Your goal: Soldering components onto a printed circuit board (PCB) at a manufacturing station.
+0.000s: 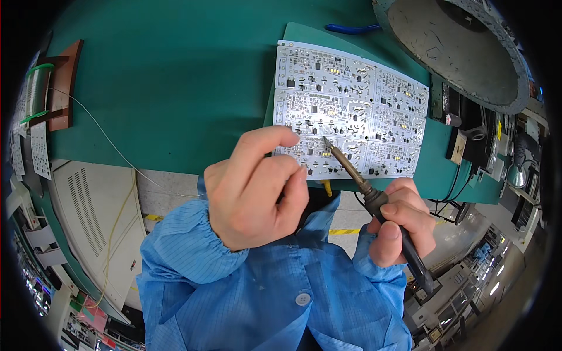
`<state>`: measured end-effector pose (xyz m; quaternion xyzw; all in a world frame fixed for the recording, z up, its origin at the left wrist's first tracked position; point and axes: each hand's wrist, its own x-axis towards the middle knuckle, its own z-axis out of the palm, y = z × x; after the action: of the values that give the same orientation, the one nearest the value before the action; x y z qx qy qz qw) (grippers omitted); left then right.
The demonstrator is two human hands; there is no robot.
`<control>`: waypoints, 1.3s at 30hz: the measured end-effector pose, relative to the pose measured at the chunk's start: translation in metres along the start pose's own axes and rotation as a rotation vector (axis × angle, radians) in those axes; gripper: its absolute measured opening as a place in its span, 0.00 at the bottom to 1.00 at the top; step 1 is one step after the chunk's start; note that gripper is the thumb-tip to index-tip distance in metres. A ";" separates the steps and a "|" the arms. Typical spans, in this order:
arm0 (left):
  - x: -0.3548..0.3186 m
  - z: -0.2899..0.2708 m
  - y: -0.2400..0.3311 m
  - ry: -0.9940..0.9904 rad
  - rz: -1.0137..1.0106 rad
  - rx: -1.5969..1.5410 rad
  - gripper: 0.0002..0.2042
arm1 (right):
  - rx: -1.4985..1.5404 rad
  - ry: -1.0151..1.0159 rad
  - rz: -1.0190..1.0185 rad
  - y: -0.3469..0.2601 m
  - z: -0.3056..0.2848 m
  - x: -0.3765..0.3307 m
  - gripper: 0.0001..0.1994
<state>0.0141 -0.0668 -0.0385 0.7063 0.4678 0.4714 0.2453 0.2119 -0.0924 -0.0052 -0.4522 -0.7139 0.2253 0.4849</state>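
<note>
At far left a solder spool (36, 93) sits on a brown stand (64, 82), its thin wire (111, 143) trailing across the green bench mat (175, 70) twd the worker's left hand (254, 190), fingers curled in, thumb & forefinger pinched narrow; whether they grip the wire can't be told. Centre: a white circuit board panel (351, 111) lies flat on the mat. Right hand (404, 219), fingers wrapped round a soldering iron (374, 199), tip on the panel's lower edge, w/ a round magnifier lamp (462, 47) above right
</note>
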 end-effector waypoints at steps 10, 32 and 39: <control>-0.004 -0.021 -0.008 0.165 -0.254 -0.027 0.05 | -0.042 0.275 -0.019 0.014 -0.020 -0.017 0.15; 0.010 -0.015 -0.024 0.146 -0.146 -0.008 0.05 | -0.417 0.472 0.336 0.078 -0.060 -0.017 0.20; 0.018 -0.009 -0.025 0.165 -0.235 -0.088 0.07 | -0.388 0.471 0.345 0.072 -0.051 -0.018 0.20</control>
<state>-0.0026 -0.0405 -0.0469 0.5940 0.5448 0.5160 0.2900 0.2907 -0.0789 -0.0472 -0.6894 -0.5251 0.0533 0.4962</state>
